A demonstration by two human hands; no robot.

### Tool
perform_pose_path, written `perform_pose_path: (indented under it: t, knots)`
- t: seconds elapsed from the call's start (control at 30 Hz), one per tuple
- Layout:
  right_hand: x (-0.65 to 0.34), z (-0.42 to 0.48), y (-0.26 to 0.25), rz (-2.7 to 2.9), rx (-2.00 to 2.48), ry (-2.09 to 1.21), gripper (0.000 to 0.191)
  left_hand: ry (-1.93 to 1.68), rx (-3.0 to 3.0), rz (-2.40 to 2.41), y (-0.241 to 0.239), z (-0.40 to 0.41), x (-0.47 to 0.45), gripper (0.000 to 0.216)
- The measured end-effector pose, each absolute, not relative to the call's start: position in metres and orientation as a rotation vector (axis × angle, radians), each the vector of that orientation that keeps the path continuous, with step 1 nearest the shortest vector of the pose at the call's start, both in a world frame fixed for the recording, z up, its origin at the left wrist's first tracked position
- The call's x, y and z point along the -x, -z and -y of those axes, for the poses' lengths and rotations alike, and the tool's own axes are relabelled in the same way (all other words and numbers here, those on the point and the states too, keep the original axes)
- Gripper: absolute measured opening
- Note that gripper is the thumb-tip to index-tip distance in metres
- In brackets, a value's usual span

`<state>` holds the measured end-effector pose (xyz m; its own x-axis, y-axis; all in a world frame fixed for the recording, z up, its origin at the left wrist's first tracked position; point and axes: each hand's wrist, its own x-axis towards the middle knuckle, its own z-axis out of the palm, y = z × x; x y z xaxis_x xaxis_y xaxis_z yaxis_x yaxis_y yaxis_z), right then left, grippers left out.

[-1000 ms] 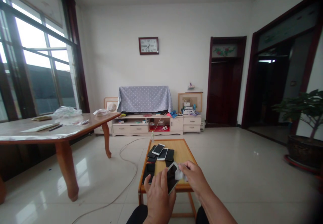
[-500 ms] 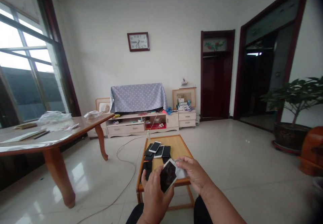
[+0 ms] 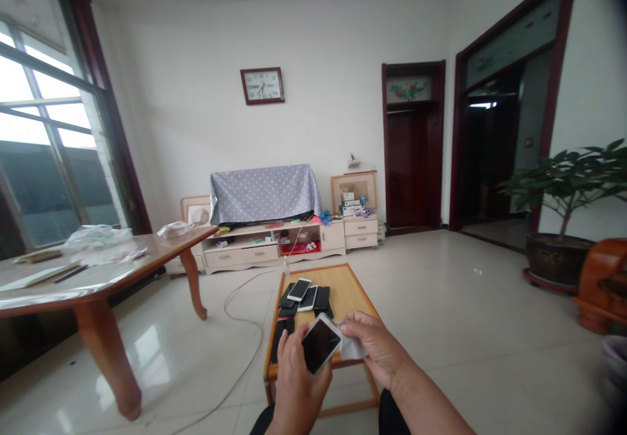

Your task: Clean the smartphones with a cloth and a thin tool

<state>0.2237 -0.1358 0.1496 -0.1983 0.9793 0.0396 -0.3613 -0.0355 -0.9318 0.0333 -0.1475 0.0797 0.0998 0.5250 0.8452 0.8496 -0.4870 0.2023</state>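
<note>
Left hand (image 3: 296, 383): wrapped around a white-edged smartphone (image 3: 321, 343), dark screen up and tilted toward the camera, thumb along the near long edge, remaining fingers hidden behind the back. Phone raised off the low wooden table (image 3: 350, 291), over its near end.

Right hand (image 3: 375, 347): fingers pinched on a small pale wiping cloth (image 3: 350, 347), cloth touching or just beside the phone's right short end; exact contact unclear.

Handling, judged: light, rigid slab; glass face smooth, likely slippery and prone to smudges; fragile if dropped onto the tiled floor (image 3: 465, 330). Best hold by the two long edges, palm cradling the back, fingertips off the glass. Cloth soft, limp, nearly weightless; a bunched pinch suffices.

On the table beyond the hands: a cluster of further phones (image 3: 306, 294), some white, some black, overlapping; one dark phone (image 3: 281, 330) lying apart toward the left rim.

Elsewhere: larger wooden table (image 3: 88, 275) at left with papers and plastic; cable (image 3: 240, 330) trailing across the floor.
</note>
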Motion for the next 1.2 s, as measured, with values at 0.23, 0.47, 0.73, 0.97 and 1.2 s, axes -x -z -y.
perform_pose_path:
  t: [0.23, 0.47, 0.73, 0.97, 1.2]
  knots:
    - [-0.22, 0.131, -0.155, 1.097, 0.828, -1.45, 0.017, 1.275, 2.215, 1.294, -0.074, 0.147, -0.037, 0.078]
    - [-0.222, 0.134, -0.147, 1.098, 0.911, -1.489, 0.018, 1.429, 2.115, 1.398, -0.078, 0.138, -0.029, 0.07]
    - [-0.22, 0.13, -0.152, 0.979, 0.838, -1.479, 0.021, 1.462, 2.09, 1.359, -0.09, 0.135, -0.038, 0.07]
    - [-0.223, 0.137, -0.152, 1.023, 0.737, -1.534, 0.026, 1.431, 2.089, 1.391, -0.086, 0.138, -0.034, 0.065]
    - [-0.22, 0.131, -0.159, 1.067, 0.795, -1.484, 0.021, 1.308, 2.237, 1.275, -0.083, 0.15, -0.045, 0.077]
